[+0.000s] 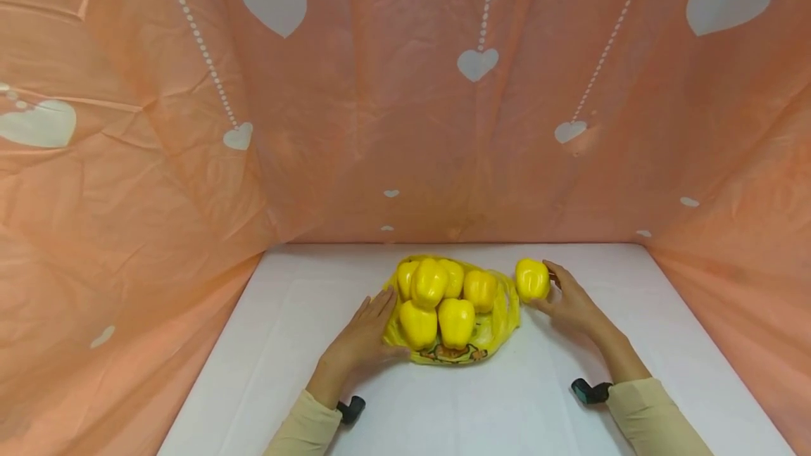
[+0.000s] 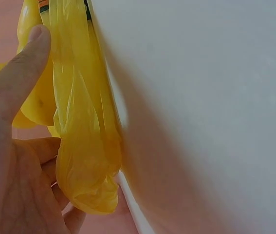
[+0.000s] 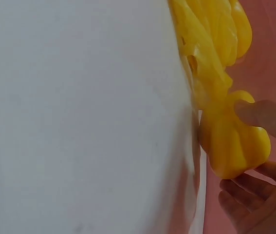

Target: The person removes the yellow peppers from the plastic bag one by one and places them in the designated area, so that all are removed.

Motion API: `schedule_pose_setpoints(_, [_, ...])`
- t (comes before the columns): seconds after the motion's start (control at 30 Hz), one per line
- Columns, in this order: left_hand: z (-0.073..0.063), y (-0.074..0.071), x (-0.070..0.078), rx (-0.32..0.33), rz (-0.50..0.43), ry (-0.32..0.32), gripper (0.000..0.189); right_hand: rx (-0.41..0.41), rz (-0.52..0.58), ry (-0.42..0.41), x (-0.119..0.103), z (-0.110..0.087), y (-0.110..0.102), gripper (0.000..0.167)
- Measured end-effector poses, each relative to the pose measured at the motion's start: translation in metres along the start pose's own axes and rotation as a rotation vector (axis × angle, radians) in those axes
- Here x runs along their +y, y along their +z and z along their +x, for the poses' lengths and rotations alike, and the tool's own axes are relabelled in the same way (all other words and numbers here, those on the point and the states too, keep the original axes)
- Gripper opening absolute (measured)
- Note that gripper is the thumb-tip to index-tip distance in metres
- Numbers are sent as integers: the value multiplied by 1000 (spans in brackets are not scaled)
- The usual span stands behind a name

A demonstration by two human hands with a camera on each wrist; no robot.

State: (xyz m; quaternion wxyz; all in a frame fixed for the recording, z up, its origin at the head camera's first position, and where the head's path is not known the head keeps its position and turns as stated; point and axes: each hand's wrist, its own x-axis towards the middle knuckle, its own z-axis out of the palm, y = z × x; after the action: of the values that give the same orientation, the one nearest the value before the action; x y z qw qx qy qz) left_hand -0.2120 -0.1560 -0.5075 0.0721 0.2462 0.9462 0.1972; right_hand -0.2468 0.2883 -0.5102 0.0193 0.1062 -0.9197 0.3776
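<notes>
Several glossy yellow bell peppers sit heaped on a flattened yellow plastic bag with a printed picture along its near edge. My left hand lies against the bag's left side, fingers extended. In the left wrist view its thumb is beside a pepper, and the other fingers are partly hidden behind the bag's crumpled end. To the right of the bag, my right hand holds a single yellow bell pepper between thumb and fingers. The right wrist view shows that pepper close to the bag.
A white tabletop spreads under everything. Pink-orange sheeting with white hearts hangs behind it and at both sides. A dark wrist camera is on the left wrist, another dark camera on the right.
</notes>
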Motion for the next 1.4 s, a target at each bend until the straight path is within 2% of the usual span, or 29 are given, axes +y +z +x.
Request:
schedule_pose_setpoints(0.1, [-1, 1, 0, -9, 1, -13, 116, -21, 2, 34, 2, -1, 1, 94])
schedule_pose_setpoints(0.53, [1, 0, 0, -2, 9, -3, 115, -76, -4, 140, 6, 1, -3, 98])
schedule_pose_setpoints(0.87, [1, 1, 0, -4, 6, -18, 116, -70, -15, 108, 12, -2, -2, 96])
schedule_pose_setpoints(1.07, [1, 0, 0, -8, 6, -16, 116, -47, -31, 98, 8, -3, -4, 98])
schedule_pose_setpoints(1.23, [2, -1, 0, 0, 10, -2, 115, -1, -44, 64, 0, -4, -7, 96])
schedule_pose_setpoints(1.4, [2, -1, 0, 7, 17, 6, 114, 73, -68, -15, -4, -4, -8, 90])
